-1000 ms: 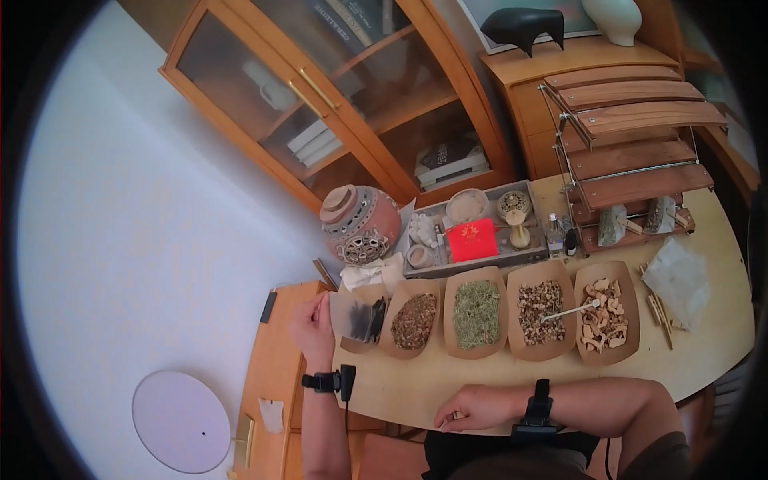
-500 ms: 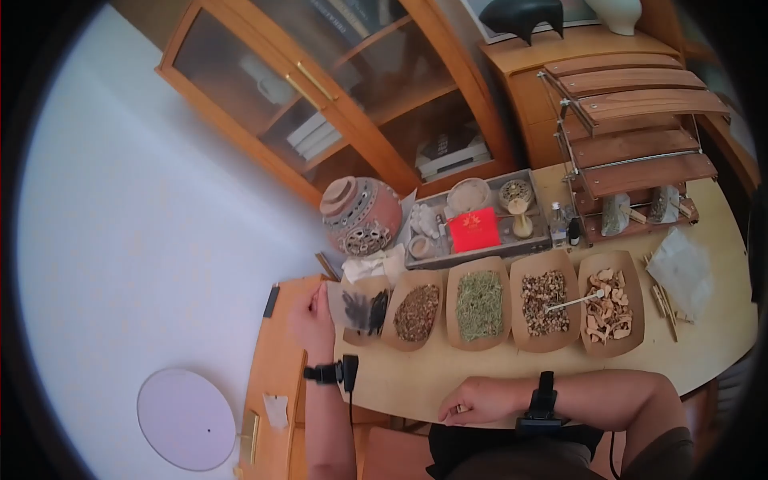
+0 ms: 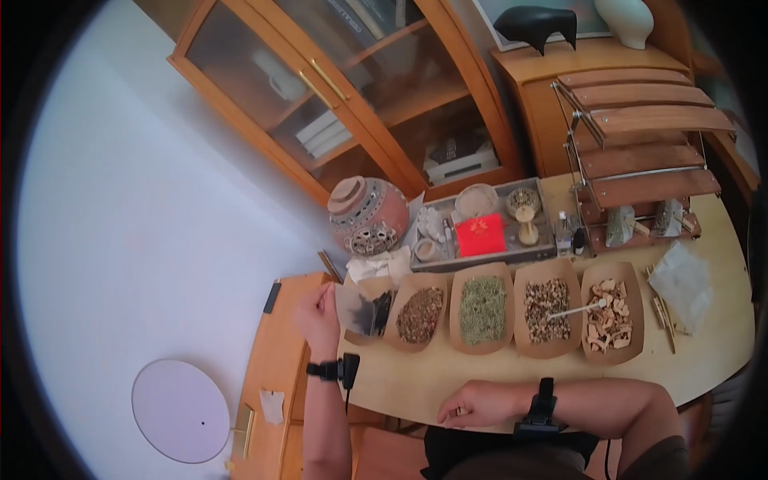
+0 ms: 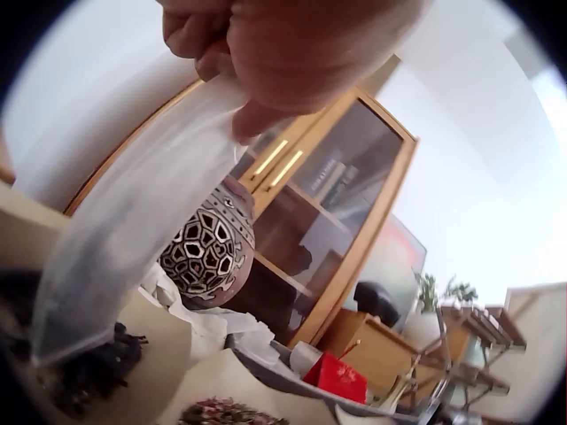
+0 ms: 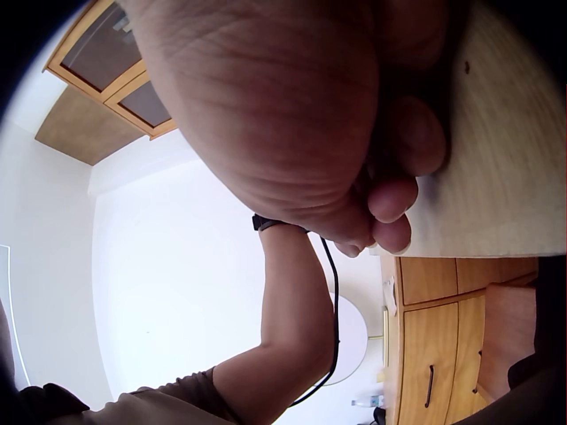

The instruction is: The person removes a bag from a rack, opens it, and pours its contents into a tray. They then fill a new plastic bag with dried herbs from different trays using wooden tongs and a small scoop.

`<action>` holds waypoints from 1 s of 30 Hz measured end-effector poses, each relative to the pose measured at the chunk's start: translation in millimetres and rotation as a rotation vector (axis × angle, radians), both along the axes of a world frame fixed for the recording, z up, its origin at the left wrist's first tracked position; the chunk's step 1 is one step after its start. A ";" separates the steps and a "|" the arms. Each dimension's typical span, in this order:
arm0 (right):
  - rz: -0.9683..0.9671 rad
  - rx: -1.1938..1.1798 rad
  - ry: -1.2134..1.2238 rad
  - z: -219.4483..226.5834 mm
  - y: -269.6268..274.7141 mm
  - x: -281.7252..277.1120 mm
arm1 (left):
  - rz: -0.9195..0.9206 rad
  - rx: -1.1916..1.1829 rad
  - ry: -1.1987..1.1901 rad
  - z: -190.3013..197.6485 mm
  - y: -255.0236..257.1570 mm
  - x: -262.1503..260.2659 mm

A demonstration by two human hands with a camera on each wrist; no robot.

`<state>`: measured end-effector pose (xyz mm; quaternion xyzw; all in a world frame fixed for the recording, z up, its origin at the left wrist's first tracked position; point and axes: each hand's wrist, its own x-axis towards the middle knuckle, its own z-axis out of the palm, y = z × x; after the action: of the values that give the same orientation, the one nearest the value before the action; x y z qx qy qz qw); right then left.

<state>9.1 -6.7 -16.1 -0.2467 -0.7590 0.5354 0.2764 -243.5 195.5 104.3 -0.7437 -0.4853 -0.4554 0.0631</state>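
Observation:
My left hand pinches the top of a translucent bag at the table's left end. In the left wrist view the bag hangs down from the fingers, its lower end over dark dried pieces. Those pieces lie in the leftmost brown paper tray, and more dark pieces show through the bag in the head view. On the table's front edge rests my right hand, fingers loosely curled around nothing visible.
More paper trays run to the right, with reddish-brown bits, green herb, mixed pieces and pale slices. A white spoon lies across two trays. Behind stand a clay jar, a grey tray and a wooden rack.
The head view has shifted slightly. The left hand keeps its pinch on the bag, which sways a little over the leftmost tray. The right hand stays at the table edge.

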 end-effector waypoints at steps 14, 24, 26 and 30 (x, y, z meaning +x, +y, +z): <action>-0.035 -0.008 0.054 -8.1 4.6 -2.1 | 0.030 -0.064 -0.001 4.6 2.3 3.4; -0.033 -0.069 0.074 -6.3 2.9 -0.6 | -0.020 -0.023 -0.063 12.1 6.8 16.9; -0.015 -0.057 0.051 -9.1 2.5 -2.6 | 0.130 -0.100 -0.034 13.2 -4.3 16.1; -0.011 0.006 -0.026 -1.3 5.7 0.1 | 0.031 -0.061 -0.104 4.1 3.2 8.3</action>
<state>9.2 -1.0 -17.3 -0.2569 -0.7627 0.5286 0.2702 -235.2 198.7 108.4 -0.7131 -0.5131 -0.4772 0.0224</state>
